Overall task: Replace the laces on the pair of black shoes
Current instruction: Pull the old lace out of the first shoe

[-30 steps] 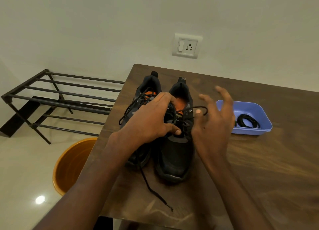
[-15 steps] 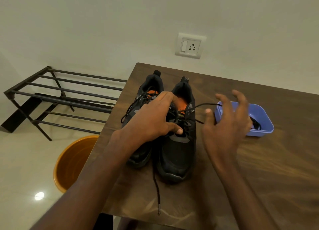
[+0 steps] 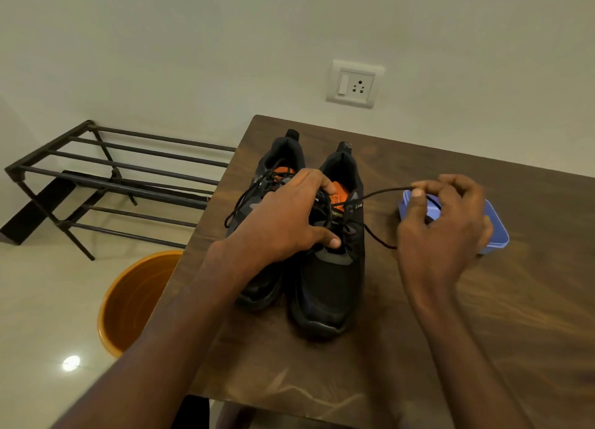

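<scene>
- The right hand covers most of the blue tray at centre right; its contents are hidden.
- White lettering on the right shoe and its orange insole is too small to read.
- The left hand curls over the tongues of both black shoes, gripping them at frame centre on the table.
- Right thumb and fingers pinch the black lace, stretched from the right shoe.

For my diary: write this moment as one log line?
left hand: holds right shoe | right hand: pinches lace, pulled sideways | tray: behind
</scene>
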